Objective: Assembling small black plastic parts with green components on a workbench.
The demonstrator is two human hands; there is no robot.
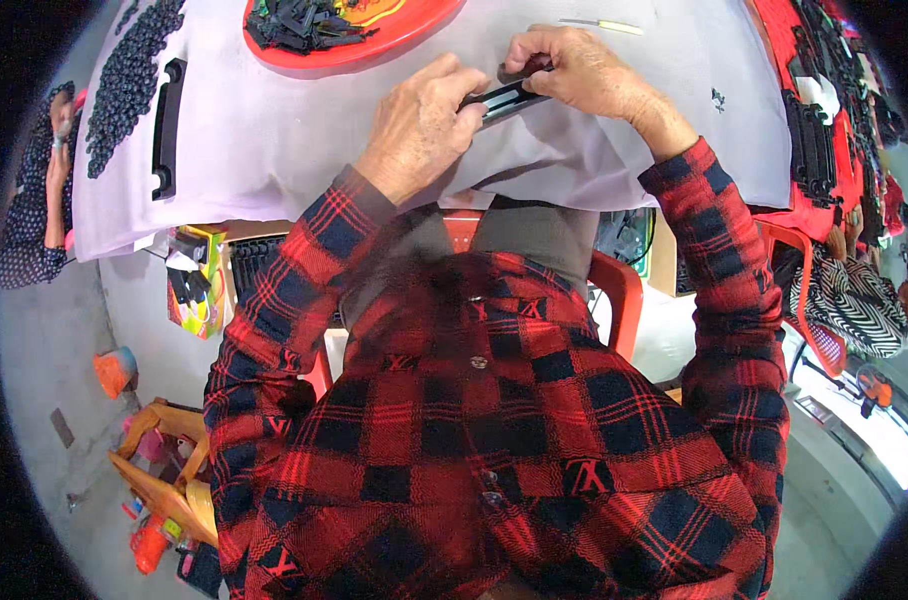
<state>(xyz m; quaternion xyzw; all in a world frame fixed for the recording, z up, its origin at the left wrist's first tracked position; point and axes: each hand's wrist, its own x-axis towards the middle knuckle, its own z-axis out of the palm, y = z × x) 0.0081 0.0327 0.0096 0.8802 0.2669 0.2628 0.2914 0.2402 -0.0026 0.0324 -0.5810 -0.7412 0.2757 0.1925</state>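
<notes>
Over the white-covered table, a black slotted plastic bar stretches between my two hands. One end of it sits in my left hand, with thumb and fingers closed round it. My right hand grips the other end, fingers curled over its top; whatever lies under those fingertips is partly hidden. Beyond the right hand lies a thin tool with a pale yellow handle. A red basin at the far side holds black plastic strips.
Left on the table are a heap of small round black parts and another long black bar. Small dark bits lie at right, near stacked black bars. Other people sit at both sides. A red chair is under me.
</notes>
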